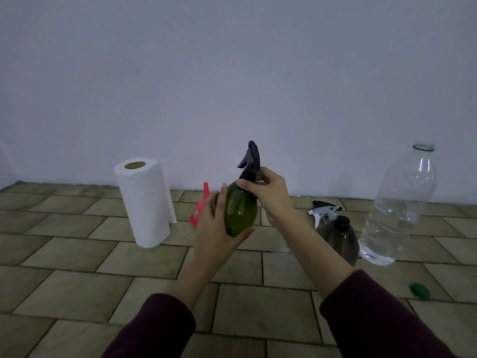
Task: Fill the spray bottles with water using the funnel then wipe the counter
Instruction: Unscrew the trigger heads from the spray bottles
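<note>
The green spray bottle point(241, 213) is gripped by the left hand point(216, 228); its black sprayer head point(251, 161) is pinched by the right hand point(268, 192).

Greens, red and white on tan tile

The green spray bottle point(241, 211) wore a black trigger head point(251, 158); the funnel point(199, 210) was red, the paper towel roll point(144, 202) white, the cap point(420, 290) green, the sleeves point(374, 316) maroon, the tiled counter point(77, 254) tan.

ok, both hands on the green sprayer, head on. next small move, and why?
Probably twist the black spray head at its collar. The right hand pinches that collar while the left hand grips the green bottle, held clear of the counter. I can't tell whether it is going on or coming off, nor the bottle's water level.
</note>
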